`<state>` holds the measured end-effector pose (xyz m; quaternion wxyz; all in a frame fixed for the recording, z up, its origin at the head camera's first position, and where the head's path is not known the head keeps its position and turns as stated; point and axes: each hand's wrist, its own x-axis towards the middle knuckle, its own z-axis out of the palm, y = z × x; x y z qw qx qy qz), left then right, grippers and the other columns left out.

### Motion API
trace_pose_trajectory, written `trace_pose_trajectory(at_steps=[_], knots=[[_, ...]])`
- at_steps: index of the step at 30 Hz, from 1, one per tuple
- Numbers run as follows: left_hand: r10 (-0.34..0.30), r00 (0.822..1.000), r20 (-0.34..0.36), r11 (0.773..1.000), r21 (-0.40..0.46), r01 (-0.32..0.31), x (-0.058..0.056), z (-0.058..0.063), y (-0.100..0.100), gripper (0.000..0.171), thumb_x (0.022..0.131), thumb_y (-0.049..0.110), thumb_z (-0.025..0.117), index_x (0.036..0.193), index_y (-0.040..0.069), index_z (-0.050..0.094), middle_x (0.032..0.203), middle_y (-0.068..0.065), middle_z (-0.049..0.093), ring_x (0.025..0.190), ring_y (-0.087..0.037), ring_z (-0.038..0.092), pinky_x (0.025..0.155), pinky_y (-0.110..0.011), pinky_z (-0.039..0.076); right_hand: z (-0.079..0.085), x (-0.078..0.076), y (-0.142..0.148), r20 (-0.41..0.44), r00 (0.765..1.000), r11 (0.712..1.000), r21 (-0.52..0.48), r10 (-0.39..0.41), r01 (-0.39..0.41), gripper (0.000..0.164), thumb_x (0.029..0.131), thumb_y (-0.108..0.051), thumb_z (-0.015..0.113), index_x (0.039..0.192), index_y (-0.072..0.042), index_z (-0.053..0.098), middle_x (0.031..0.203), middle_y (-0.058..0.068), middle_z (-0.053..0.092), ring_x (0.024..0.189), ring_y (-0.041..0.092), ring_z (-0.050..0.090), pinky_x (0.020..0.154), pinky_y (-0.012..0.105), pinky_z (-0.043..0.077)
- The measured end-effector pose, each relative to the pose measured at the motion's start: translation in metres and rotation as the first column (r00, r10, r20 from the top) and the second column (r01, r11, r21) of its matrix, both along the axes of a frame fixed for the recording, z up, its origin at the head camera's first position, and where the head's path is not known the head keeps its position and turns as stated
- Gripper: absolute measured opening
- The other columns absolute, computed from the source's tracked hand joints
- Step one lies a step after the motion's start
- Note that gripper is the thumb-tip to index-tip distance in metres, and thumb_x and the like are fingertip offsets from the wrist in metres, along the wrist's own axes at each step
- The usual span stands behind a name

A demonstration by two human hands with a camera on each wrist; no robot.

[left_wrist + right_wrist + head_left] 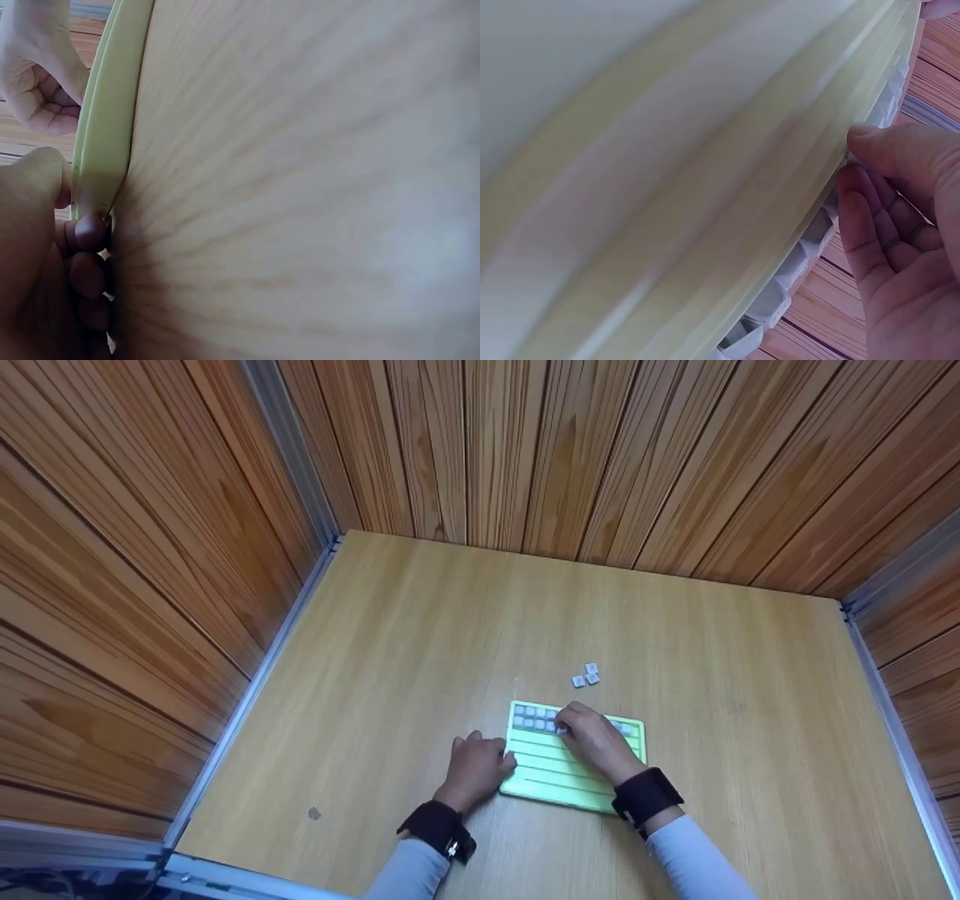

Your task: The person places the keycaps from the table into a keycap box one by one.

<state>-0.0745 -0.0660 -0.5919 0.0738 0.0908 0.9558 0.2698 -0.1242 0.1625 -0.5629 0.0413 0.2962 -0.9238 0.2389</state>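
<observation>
- While steadying the tray [555, 781] at its left edge, left hand [474, 769]: thumb over the rim, curled fingers [88, 234] tucked against the side where it meets the surface [420, 660], so a narrow clamp on that rim, likely to stop any sliding.
- Lies flat, near the front middle of the surface, pale green, ridged into parallel rows; ridges seemingly there to keep tiles lined up.
- Over the tray's far rows, right hand [596, 742], thumb and forefinger tips drawn close together at a tile [558, 727] at the end of the second row; pinching or merely pressing, cannot tell for sure from the head view.
- From the right wrist view: fingers [870, 217] bent, thumb tip close to the forefinger right at the tray's ridge, palm open toward the camera; tight pinch at the tips, tile itself hidden.
- Filled so far: row tiles [534, 712], grey-white, seated side by side in the two farthest rows; nearer rows bare.
- Waiting just beyond the far edge, well within reach of the right hand: loose tiles [586, 675], three, close together on the surface, apart from the tray.
- Around all this, wood-panel walls [525, 450] and metal corner rails [292, 450]; dark wrist straps [439, 826] on both arms, pale sleeves behind.
</observation>
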Motion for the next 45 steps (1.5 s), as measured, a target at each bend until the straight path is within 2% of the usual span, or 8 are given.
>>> trace_pose_trajectory(at_steps=[8, 17, 24, 31, 40, 45], knots=[[0.006, 1.000, -0.018, 1.000, -0.012, -0.006, 0.001, -0.001, -0.002, 0.024, 0.094, 0.034, 0.058, 0.082, 0.015, 0.067, 0.064, 0.006, 0.054, 0.070, -0.017, 0.040, 0.071, -0.036, 0.029, 0.004, 0.000, -0.003, 0.038, 0.999, 1.000, -0.006, 0.004, -0.004, 0.022, 0.080, 0.009, 0.076, 0.098, -0.004, 0.072, 0.091, 0.004, 0.066, 0.081, 0.014, 0.064, 0.070, 0.030, 0.055], [0.002, 1.000, -0.004, 1.000, -0.010, -0.002, 0.001, -0.001, 0.000, 0.024, 0.093, 0.034, 0.058, 0.084, 0.014, 0.067, 0.066, 0.006, 0.055, 0.071, -0.017, 0.040, 0.072, -0.036, 0.029, 0.011, -0.003, 0.000, -0.017, 1.000, 1.000, 0.016, -0.021, 0.022, 0.021, 0.079, 0.002, 0.080, 0.097, -0.006, 0.073, 0.089, 0.004, 0.066, 0.078, 0.015, 0.063, 0.066, 0.031, 0.054], [0.006, 0.999, -0.041, 1.000, -0.010, -0.007, 0.001, -0.002, 0.000, 0.025, 0.093, 0.033, 0.059, 0.076, 0.015, 0.064, 0.062, 0.006, 0.053, 0.069, -0.017, 0.038, 0.069, -0.035, 0.027, 0.017, -0.009, 0.006, -0.022, 0.998, 0.997, 0.048, -0.058, 0.059, 0.029, 0.079, -0.003, 0.082, 0.106, -0.005, 0.071, 0.099, 0.008, 0.066, 0.084, 0.021, 0.062, 0.069, 0.038, 0.053], [0.001, 0.997, -0.082, 1.000, -0.020, -0.003, 0.001, -0.003, -0.001, 0.024, 0.091, 0.032, 0.060, 0.074, 0.014, 0.062, 0.064, 0.002, 0.058, 0.069, -0.018, 0.041, 0.069, -0.036, 0.029, 0.024, -0.017, 0.013, 0.006, 0.997, 0.994, 0.074, -0.083, 0.082, 0.036, 0.079, -0.005, 0.084, 0.112, -0.004, 0.069, 0.110, 0.013, 0.067, 0.097, 0.029, 0.066, 0.076, 0.043, 0.056], [0.012, 1.000, -0.017, 1.000, -0.007, -0.012, -0.001, -0.003, 0.001, 0.024, 0.093, 0.034, 0.059, 0.085, 0.014, 0.069, 0.067, 0.005, 0.058, 0.072, -0.017, 0.041, 0.073, -0.037, 0.029, 0.029, -0.033, 0.016, 0.040, 0.994, 0.987, 0.129, -0.101, 0.095, 0.038, 0.082, -0.006, 0.081, 0.117, -0.004, 0.068, 0.116, 0.014, 0.066, 0.109, 0.033, 0.064, 0.083, 0.044, 0.055], [0.006, 1.000, -0.010, 1.000, -0.005, -0.006, 0.000, -0.003, 0.002, 0.024, 0.093, 0.034, 0.058, 0.083, 0.015, 0.068, 0.066, 0.006, 0.057, 0.072, -0.017, 0.041, 0.073, -0.037, 0.030, 0.030, -0.045, 0.015, 0.052, 0.991, 0.983, 0.142, -0.123, 0.115, 0.030, 0.089, -0.012, 0.075, 0.117, -0.002, 0.069, 0.109, 0.013, 0.065, 0.099, 0.031, 0.065, 0.082, 0.044, 0.054]])
